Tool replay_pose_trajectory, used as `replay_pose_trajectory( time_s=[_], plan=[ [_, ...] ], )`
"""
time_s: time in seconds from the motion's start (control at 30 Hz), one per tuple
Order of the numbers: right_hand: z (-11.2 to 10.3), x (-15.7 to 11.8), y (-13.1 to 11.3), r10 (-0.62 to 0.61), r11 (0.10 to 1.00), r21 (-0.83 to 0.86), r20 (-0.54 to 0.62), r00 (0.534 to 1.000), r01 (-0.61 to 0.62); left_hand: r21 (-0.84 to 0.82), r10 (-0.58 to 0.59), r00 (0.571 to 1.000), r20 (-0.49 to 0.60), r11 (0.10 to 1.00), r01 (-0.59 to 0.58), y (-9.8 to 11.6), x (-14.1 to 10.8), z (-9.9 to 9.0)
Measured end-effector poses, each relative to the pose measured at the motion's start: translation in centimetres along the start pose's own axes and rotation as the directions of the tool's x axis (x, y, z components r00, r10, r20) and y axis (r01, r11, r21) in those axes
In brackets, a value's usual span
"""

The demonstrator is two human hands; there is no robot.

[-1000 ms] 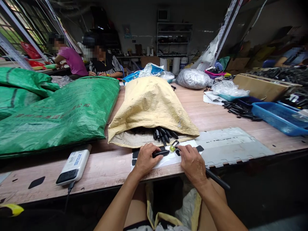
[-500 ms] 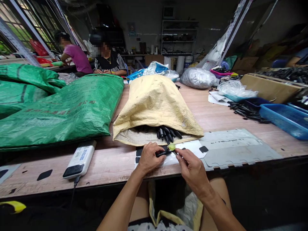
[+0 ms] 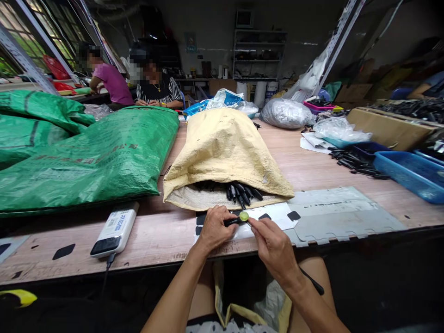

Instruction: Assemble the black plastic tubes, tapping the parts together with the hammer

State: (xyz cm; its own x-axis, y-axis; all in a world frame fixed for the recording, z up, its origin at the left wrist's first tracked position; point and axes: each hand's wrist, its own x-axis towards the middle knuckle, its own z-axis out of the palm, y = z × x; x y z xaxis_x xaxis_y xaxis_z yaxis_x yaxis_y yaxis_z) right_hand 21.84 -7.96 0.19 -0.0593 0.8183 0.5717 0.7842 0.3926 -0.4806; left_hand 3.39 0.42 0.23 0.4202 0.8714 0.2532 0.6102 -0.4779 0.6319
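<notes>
My left hand (image 3: 218, 226) is closed around a slim black tube-shaped piece (image 3: 231, 222), pressed near the tabletop. A small round yellow-green piece (image 3: 243, 216) sits at the tube's right end, between both hands. My right hand (image 3: 274, 245) pinches a thin tool whose tip meets the round piece; its exact kind is hidden by the fingers. A black rod-like handle (image 3: 314, 281) sticks out past my right wrist, seemingly the tool's other end. Just beyond my hands, several black tube pieces (image 3: 241, 193) spill from the mouth of a cream woven sack (image 3: 222, 148).
A green woven sack (image 3: 86, 157) fills the left side. Nearer lies a white power bank (image 3: 116, 229) with a cable. To the right are a grey sheet (image 3: 347, 212), a pile of black pieces (image 3: 357, 162) and a blue tray (image 3: 409, 173). Two people sit across the table.
My right hand has shifted slightly left. The yellow-green piece has moved a little left and down, and the black handle now shows beyond my right wrist. My left hand has barely moved.
</notes>
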Motion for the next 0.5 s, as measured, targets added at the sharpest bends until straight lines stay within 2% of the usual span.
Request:
replay_pose_trajectory(
  time_s=[0.1,0.27,0.5],
  plan=[
    [-0.6,0.1,0.2,0.017,1.0,0.013,-0.075,0.997,-0.016,0.003,-0.004,1.0,0.006,1.0,0.004,-0.1,0.1,0.1],
    [-0.7,-0.1,0.5,0.058,0.998,-0.031,0.003,0.998,-0.058,0.002,-0.005,1.0,0.004,1.0,0.005,-0.2,0.1,0.0],
    [-1.4,0.4,2.0,0.128,0.987,-0.087,-0.059,0.99,-0.132,-0.006,-0.005,1.0,0.029,1.0,0.006,0.2,0.0,-0.4]
  ],
)
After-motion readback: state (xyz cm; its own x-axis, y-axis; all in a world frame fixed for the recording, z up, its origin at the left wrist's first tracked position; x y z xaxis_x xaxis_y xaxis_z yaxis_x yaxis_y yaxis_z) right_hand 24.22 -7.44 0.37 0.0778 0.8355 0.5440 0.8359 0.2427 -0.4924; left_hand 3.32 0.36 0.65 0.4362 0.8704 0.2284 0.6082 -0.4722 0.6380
